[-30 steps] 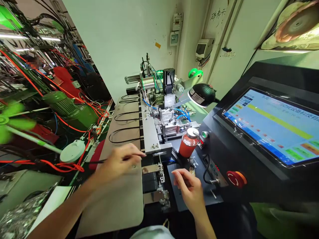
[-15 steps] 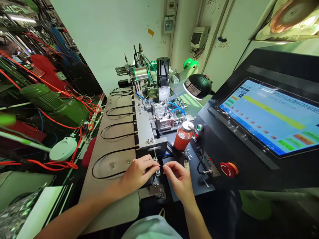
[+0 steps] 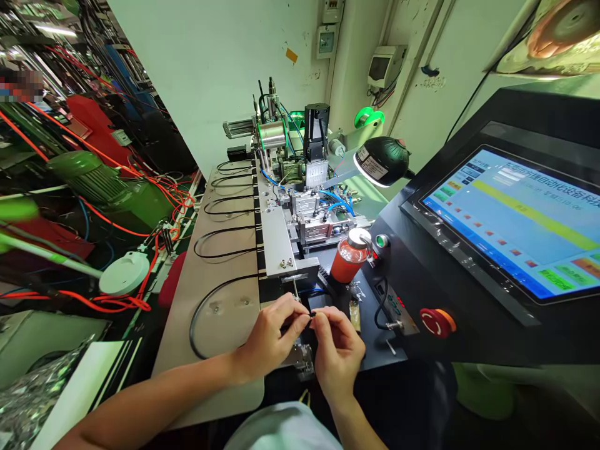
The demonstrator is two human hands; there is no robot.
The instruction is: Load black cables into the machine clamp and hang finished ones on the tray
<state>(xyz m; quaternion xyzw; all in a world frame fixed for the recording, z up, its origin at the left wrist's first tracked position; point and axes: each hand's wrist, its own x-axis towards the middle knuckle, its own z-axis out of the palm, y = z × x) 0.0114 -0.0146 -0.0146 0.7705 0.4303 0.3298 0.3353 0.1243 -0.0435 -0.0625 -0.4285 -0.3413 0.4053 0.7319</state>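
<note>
A small dark piece point(image 3: 312, 314) sat at the meeting point of the two hands, between the tips of thumb and forefinger, and most of it was hidden by the fingers. The left hand point(image 3: 269, 337) had its thumb and forefinger pinched on the piece from one side; the right hand point(image 3: 340, 350) pinched it from the other, its remaining fingers curled. What the piece was could not be told.

Half a second earlier the fingertips had faced each other across a narrow gap, with no dark piece visible there; now they met. One second earlier the hands had been well apart, the left over the pale plate point(image 3: 234, 400).

Just below the fingers lay a metal fixture point(image 3: 305, 359). On the plate, a black cable loop point(image 3: 190, 329) curved round towards the left forearm, with further loops lined up behind it. Beyond the right hand stood a bottle point(image 3: 349, 259) with red contents, and near it lay a small packet point(image 3: 355, 315). Farther out were a lit lamp point(image 3: 382, 159), a red stop button point(image 3: 434, 322) and a bright screen point(image 3: 510, 219).
</note>
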